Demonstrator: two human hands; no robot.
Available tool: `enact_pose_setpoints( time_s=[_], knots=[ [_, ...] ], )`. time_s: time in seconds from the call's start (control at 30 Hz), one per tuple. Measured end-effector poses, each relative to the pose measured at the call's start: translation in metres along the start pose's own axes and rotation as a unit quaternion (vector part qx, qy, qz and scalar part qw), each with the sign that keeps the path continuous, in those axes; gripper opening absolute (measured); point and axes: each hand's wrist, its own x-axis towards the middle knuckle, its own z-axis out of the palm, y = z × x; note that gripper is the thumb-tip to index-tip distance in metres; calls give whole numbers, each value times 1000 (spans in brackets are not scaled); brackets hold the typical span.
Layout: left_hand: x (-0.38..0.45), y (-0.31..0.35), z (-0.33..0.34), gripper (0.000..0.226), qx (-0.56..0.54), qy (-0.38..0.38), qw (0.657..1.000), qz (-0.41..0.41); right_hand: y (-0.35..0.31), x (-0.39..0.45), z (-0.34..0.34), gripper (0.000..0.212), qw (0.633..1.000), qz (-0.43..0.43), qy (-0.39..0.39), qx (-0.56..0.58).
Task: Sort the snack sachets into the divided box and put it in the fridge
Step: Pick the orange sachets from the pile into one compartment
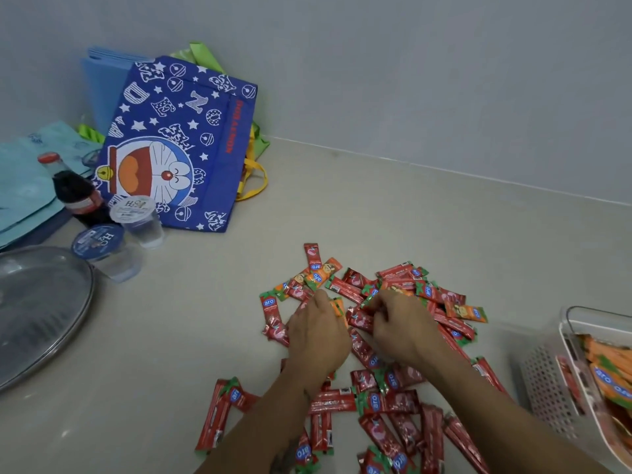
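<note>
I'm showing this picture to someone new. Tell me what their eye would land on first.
First, the heap of red sachets spread over the counter, with the left hand and right hand picking among them. Next, the bright blue cartoon bag against the wall at the back left. At the right edge, the clear box already holds orange sachets.

Red and orange snack sachets (383,401) lie scattered in a loose heap on the pale surface (205,336); at the right edge the clear divided box (578,323) holds orange sachets (612,381) in one compartment
</note>
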Motion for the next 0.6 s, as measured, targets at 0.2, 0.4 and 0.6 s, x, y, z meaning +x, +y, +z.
enact_pose_setpoints(
  time_s=[0.2,0.4,0.6],
  knots=[
    [4,4,13,55,33,15,998,-44,-21,58,-14,29,994,-105,-4,-38],
    [-4,-8,4,32,-73,46,995,-41,-46,111,11,37,981,-134,-88,-109],
    [10,-34,-21,27,-185,157,969,-37,-46,126,34,27,973,-144,-69,-167]
  ],
)
